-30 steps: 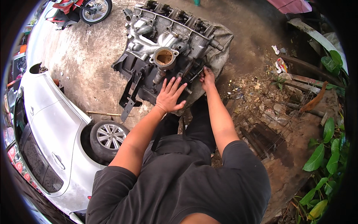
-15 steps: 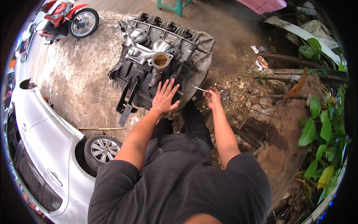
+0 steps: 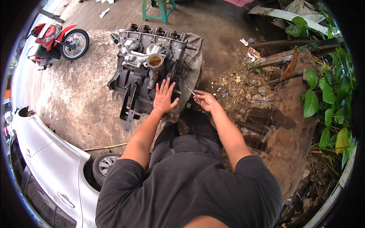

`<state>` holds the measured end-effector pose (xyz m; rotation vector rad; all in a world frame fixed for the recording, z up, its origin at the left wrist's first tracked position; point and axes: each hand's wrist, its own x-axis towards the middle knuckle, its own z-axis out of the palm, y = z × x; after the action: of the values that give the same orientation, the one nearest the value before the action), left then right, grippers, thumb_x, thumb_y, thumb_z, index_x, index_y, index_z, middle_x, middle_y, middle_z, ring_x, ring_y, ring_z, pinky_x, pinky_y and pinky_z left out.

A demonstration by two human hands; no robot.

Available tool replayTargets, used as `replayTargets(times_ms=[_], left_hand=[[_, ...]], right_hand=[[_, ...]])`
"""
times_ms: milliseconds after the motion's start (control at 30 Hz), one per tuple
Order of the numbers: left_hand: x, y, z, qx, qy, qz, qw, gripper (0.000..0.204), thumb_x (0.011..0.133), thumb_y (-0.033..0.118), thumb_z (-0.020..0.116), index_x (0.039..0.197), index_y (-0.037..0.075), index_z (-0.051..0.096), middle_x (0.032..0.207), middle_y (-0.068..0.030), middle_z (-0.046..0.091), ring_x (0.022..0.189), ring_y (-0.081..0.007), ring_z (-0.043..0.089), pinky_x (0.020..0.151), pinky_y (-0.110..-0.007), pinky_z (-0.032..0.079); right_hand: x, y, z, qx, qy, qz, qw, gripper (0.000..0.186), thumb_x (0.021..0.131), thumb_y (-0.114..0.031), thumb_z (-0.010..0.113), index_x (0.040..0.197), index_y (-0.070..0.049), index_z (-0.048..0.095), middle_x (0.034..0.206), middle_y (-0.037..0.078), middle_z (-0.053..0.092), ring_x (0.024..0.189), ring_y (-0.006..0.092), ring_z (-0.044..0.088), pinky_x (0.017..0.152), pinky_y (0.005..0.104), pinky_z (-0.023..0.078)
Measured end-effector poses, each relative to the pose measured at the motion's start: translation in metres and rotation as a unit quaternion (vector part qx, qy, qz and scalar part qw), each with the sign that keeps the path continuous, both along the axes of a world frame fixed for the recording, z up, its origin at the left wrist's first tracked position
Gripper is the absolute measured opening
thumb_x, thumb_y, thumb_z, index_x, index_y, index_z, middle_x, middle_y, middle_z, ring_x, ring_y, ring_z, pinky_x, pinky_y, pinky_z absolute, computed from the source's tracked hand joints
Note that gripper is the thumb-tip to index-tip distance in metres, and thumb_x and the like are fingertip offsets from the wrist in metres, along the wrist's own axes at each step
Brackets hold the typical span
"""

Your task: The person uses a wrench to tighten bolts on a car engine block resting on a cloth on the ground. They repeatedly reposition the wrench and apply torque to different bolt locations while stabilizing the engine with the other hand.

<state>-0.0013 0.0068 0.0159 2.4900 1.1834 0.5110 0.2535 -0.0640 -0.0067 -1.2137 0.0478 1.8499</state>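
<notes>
In front of me a grimy car engine [image 3: 142,79] rests on a grey cloth [image 3: 193,64] that shows along its right side. A silvery intake manifold [image 3: 138,57] with a round, brownish opening sits on its upper part. My left hand [image 3: 164,97] lies flat with spread fingers against the engine's near side, just below that opening. To the right of the engine, my right hand [image 3: 205,100] pinches a slim metal wrench [image 3: 192,92], which points up and left toward the engine without touching it. A dark metal bracket [image 3: 130,108] sticks out at the engine's near left.
A silver car [image 3: 53,159] stands at the left, with a wheel [image 3: 105,167] at its near corner. Farther off are a red motorbike [image 3: 57,40] and a green stool [image 3: 164,15]. Rubble [image 3: 243,87], planks and leafy plants [image 3: 311,98] line the right.
My right hand has turned the wrench so it tilts more steeply, and drawn it closer to the engine's side. The left hand keeps its place on the engine. The whole view has shifted slightly.
</notes>
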Motion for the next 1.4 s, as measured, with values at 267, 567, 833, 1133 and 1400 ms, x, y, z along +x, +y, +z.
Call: replayTargets(times_ms=[267,567,833,1133,1400], left_hand=[[0.0,0.0,-0.001,0.017,-0.027,0.063,0.998,0.083,0.075,0.045,0.063,0.144,0.009,0.032,0.153,-0.0197,0.02,0.142,-0.037,0.017,0.113,-0.056,0.007],[0.005,-0.012,-0.008,-0.018,0.018,0.319,0.947,0.105,0.075,0.054,0.063,0.148,-0.001,0.013,0.154,-0.0256,0.005,0.143,-0.0407,0.004,0.112,-0.059,0.001],[0.009,-0.012,-0.012,-0.041,0.006,0.343,0.938,0.105,0.073,0.05,0.065,0.147,-0.002,0.012,0.154,-0.0224,0.006,0.143,-0.0379,0.008,0.112,-0.06,0.004],[0.009,-0.012,-0.011,-0.032,-0.013,0.339,0.94,0.102,0.073,0.049,0.063,0.147,-0.002,0.015,0.153,-0.0236,0.011,0.141,-0.0411,0.015,0.112,-0.059,0.005],[0.007,-0.011,-0.012,-0.04,-0.013,0.341,0.939,0.103,0.072,0.05,0.064,0.147,-0.001,0.016,0.153,-0.0231,0.011,0.141,-0.0396,0.016,0.112,-0.059,0.006]], right_hand=[[-0.008,0.016,-0.018,-0.003,-0.128,0.132,0.983,0.031,0.093,-0.016,0.058,0.123,-0.01,0.057,0.077,-0.003,0.049,0.059,0.0067,0.042,0.046,0.0213,0.032],[-0.029,0.059,-0.066,0.053,-0.445,0.369,0.815,0.031,0.095,-0.02,0.049,0.117,-0.001,0.06,0.075,0.011,0.061,0.061,0.0204,0.056,0.055,0.0343,0.042],[-0.039,0.074,-0.059,0.034,-0.357,0.427,0.83,0.029,0.095,-0.017,0.048,0.107,0.006,0.059,0.066,0.01,0.057,0.049,0.0178,0.049,0.044,0.0348,0.036],[-0.057,0.096,-0.054,-0.033,-0.395,0.421,0.816,0.018,0.076,-0.01,0.06,0.074,0.008,0.062,0.066,0.02,0.06,0.054,0.0308,0.058,0.049,0.0406,0.043],[-0.042,0.148,-0.033,-0.133,-0.231,0.416,0.869,0.018,0.079,-0.009,0.055,0.062,-0.002,0.053,0.055,0.006,0.052,0.038,0.0117,0.039,0.034,0.0265,0.028]])
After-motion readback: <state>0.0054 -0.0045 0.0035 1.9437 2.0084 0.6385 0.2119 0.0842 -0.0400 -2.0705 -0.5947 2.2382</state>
